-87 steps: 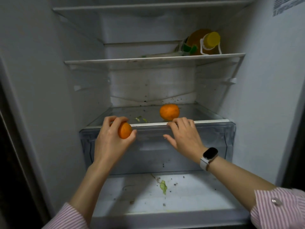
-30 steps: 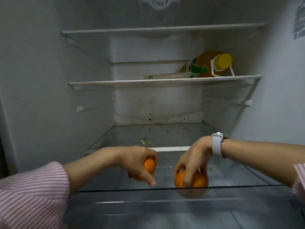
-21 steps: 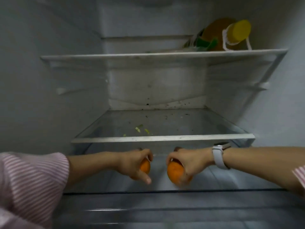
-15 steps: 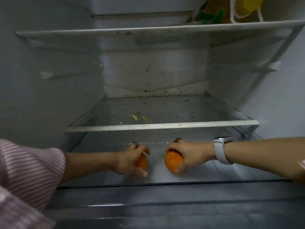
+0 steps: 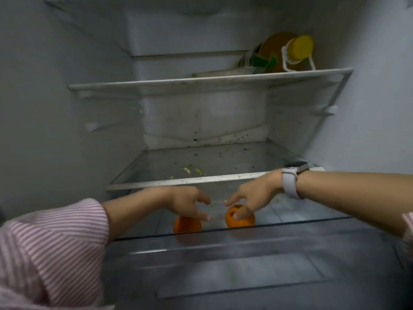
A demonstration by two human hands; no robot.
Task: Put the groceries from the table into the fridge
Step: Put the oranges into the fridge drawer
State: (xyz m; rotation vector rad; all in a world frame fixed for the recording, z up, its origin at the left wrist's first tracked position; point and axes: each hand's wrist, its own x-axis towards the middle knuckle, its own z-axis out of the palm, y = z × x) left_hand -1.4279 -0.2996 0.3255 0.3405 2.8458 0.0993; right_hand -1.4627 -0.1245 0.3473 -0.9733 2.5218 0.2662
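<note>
Reaching into the pulled-out clear drawer (image 5: 290, 222) at the bottom of the fridge (image 5: 55, 108), both of the person's arms extend over its front rim. The left hand (image 5: 188, 203) hovers just above the left orange (image 5: 186, 224), fingers loosely spread and relaxed, gripping nothing; whether the fingertips still brush the fruit cannot be told. The right hand (image 5: 252, 195) is likewise slack and unclenched, its fingers hanging down over the right orange (image 5: 240, 219), with one fingertip lying against the top of the fruit; no finger curls round it. Both oranges sit on the drawer floor, close behind the front wall, near each other but apart, the left one slightly nearer the viewer. A white smartwatch (image 5: 290, 182) is strapped to the right wrist, and a pink striped sleeve (image 5: 51, 249) covers the left forearm up to the elbow region.

Above the drawer, the glass shelf (image 5: 212, 181) with a white front strip carries a few green scraps (image 5: 190, 170) and dark specks. Higher up, a second shelf (image 5: 210, 80) bears a bottle of amber liquid (image 5: 288, 54) with a yellow cap, lying on its side toward the right rear, beside a flat pale item too dim to identify. Motion blur softens the hands and the lower drawer front.
</note>
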